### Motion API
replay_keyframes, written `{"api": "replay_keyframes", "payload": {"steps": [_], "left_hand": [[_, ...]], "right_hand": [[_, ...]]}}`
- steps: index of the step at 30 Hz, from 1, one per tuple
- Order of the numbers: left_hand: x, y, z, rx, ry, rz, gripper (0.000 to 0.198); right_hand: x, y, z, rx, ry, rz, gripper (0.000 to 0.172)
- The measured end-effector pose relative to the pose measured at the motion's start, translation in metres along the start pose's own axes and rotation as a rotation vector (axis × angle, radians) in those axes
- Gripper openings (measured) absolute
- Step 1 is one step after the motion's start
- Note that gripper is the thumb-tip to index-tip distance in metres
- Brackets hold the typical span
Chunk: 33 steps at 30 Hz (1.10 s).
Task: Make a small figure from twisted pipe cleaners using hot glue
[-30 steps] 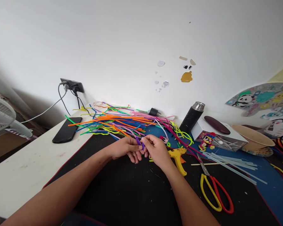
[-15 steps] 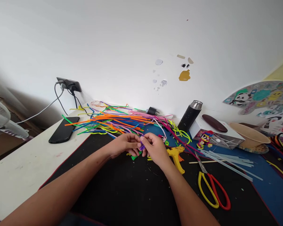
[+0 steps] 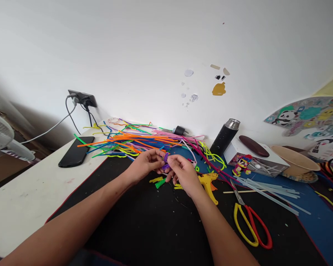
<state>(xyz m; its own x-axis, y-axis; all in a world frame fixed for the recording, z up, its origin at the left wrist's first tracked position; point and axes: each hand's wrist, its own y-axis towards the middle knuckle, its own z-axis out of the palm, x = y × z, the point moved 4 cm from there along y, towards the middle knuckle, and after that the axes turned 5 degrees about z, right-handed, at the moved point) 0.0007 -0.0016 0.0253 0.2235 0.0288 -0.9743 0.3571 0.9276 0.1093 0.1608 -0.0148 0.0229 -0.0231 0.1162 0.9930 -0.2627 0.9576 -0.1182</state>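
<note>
A small purple pipe-cleaner piece [image 3: 165,161] is pinched between both hands above the black mat [image 3: 144,225]. My left hand [image 3: 146,165] grips it from the left, thumb and fingers closed. From the right, the fingertips of my right hand [image 3: 184,173] hold its other side. Part of the purple piece is hidden by the fingers. Just below the hands lie a green pipe-cleaner piece [image 3: 160,183] and a short yellow piece [image 3: 156,180]. A yellow glue gun [image 3: 210,186] rests right of my right hand.
Many coloured pipe cleaners [image 3: 133,140] are heaped behind the hands. Scissors [image 3: 246,218], clear glue sticks [image 3: 268,192], a small figure [image 3: 241,165], a black flask [image 3: 224,137] and a bowl [image 3: 294,159] stand or lie to the right. A black phone [image 3: 76,151] is at the left.
The hands have shifted slightly, and more of the purple piece shows between the fingertips. The green and yellow pieces beneath are more exposed. The view has moved a little.
</note>
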Motion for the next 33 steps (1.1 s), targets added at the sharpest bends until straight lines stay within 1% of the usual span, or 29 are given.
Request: {"api": "replay_keyframes", "payload": {"steps": [3,4,6,10,12,14,17,19,24,33], "left_hand": [[-0.0042,0.0005,-0.0047,-0.130,-0.021,0.091,0.047],[-0.0045,0.0004,-0.0056,-0.158,-0.022,0.108,0.048],[-0.0035,0.0001,-0.0055,-0.176,-0.013,0.120,0.049],[0.0018,-0.0006,-0.0029,-0.151,0.010,0.090,0.051],[0.0036,-0.0008,-0.0022,-0.132,0.011,0.060,0.052],[0.0036,-0.0007,-0.0024,-0.109,0.007,0.036,0.049],[0.0003,0.0002,-0.0054,-0.096,0.025,0.035,0.040],[-0.0020,0.0011,-0.0082,-0.097,0.058,0.046,0.038],[-0.0018,0.0019,-0.0090,-0.058,0.080,0.034,0.041],[-0.0011,0.0008,-0.0042,-0.093,0.001,0.004,0.043]], "right_hand": [[0.0026,-0.0002,-0.0016,-0.029,0.082,0.010,0.046],[0.0024,-0.0002,-0.0013,-0.031,0.094,0.015,0.046],[0.0003,-0.0001,0.0005,-0.020,0.096,0.031,0.044],[-0.0043,0.0006,0.0034,-0.012,0.055,0.037,0.041],[-0.0047,0.0011,0.0021,-0.035,0.037,0.027,0.038],[-0.0040,0.0015,0.0000,-0.059,0.017,0.015,0.036],[-0.0027,0.0018,-0.0017,-0.067,-0.028,-0.001,0.033],[-0.0028,0.0017,-0.0016,-0.059,-0.051,0.000,0.032],[-0.0028,0.0009,-0.0013,-0.061,-0.052,-0.006,0.031],[-0.0023,0.0001,0.0028,-0.032,-0.055,-0.013,0.033]]}}
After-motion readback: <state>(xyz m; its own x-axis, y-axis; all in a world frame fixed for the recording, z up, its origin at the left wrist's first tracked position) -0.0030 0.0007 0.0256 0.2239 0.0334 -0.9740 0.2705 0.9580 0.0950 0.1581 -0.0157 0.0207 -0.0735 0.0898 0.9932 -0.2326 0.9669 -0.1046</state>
